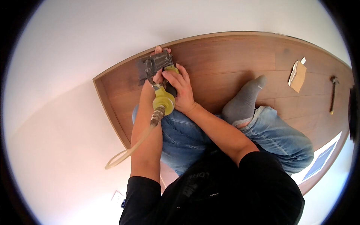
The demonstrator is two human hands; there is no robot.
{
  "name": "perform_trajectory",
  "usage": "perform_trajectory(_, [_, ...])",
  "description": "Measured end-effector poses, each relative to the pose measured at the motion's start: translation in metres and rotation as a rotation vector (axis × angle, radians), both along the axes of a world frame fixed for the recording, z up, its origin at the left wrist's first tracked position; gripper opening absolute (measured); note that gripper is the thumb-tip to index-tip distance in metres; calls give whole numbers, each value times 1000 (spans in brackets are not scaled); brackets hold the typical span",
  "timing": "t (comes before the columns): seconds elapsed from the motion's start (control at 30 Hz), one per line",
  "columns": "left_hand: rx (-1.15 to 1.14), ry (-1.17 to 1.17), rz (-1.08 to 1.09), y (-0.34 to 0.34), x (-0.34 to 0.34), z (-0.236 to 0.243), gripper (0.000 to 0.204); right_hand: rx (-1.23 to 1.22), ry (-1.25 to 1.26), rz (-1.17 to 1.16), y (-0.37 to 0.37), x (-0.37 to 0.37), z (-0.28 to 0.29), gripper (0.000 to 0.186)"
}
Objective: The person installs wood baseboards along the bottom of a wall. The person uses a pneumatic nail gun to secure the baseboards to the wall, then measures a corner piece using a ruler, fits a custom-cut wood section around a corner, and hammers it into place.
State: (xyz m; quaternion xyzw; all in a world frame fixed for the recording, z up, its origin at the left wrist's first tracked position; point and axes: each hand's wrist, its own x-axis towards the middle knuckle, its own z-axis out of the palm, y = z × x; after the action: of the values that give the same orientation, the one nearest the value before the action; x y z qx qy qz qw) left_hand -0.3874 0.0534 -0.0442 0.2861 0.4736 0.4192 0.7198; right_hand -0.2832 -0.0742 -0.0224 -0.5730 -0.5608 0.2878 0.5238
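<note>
A yellow and dark-grey air nailer is in both my hands, above the far left corner of the wood floor. My left hand is closed round it from the left and beneath; the tool hides most of its palm, and some fingertips show past its far side. From the right, my right hand grips it, with bent fingers against the yellow part. A metal coupling joins the near end to a pale air hose, which loops down over my left forearm.
Wood skirting borders the brown plank floor along white walls. A torn piece of cardboard and a hammer lie to the right. My grey-socked foot rests on the planks. A wall socket is at lower left.
</note>
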Motion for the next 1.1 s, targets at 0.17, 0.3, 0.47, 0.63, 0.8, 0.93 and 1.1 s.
perform_trajectory(0.17, [64,-125,39,3,-4,-13,29,23,33,-25,3,-2,1,70])
perform_trajectory(0.3, [-10,-11,27,-2,0,-10,29,52,-1,-39,10,3,-3,70])
perform_trajectory(0.47, [-83,49,80,-2,4,-3,30,19,19,-52,6,-1,-3,68])
perform_trajectory(0.63, [-105,187,25,5,-7,-6,29,64,10,-55,4,-9,-7,72])
perform_trajectory(0.8, [-66,157,73,11,4,-5,28,16,-31,-14,-1,7,7,81])
perform_trajectory(0.93, [-127,21,146,13,3,-11,27,25,23,72,-32,38,22,82])
perform_trajectory(1.1, [-252,294,-52,14,12,17,35,75,-128,83,-117,88,52,69])
